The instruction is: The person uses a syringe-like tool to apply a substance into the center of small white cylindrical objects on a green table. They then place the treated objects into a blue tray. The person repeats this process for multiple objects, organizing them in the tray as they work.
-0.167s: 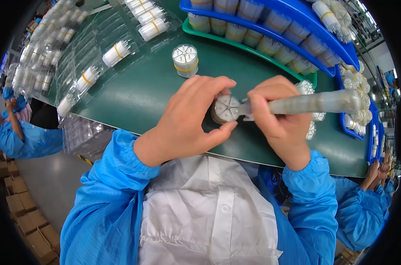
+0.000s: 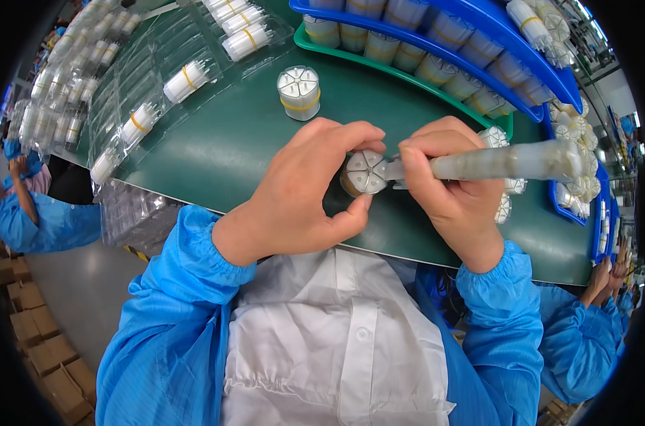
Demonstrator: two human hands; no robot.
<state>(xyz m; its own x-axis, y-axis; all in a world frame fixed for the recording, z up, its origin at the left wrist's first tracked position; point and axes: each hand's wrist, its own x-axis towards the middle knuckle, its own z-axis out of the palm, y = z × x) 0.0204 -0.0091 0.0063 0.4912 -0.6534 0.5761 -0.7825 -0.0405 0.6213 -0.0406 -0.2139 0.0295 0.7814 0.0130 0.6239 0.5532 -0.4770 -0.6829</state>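
White bundle (image 2: 365, 172) pinched – left hand (image 2: 301, 192), right hand (image 2: 454, 192) gripping tool (image 2: 507, 162)

Left hand (image 2: 304, 192): centre of the frame, palm down, thumb and fingers curled into a pinch.
Right hand (image 2: 450, 195): just right of centre, fingers closed in a pen-like grip.
Forearms: blue-sleeved, rising from the lower edge and converging toward centre.
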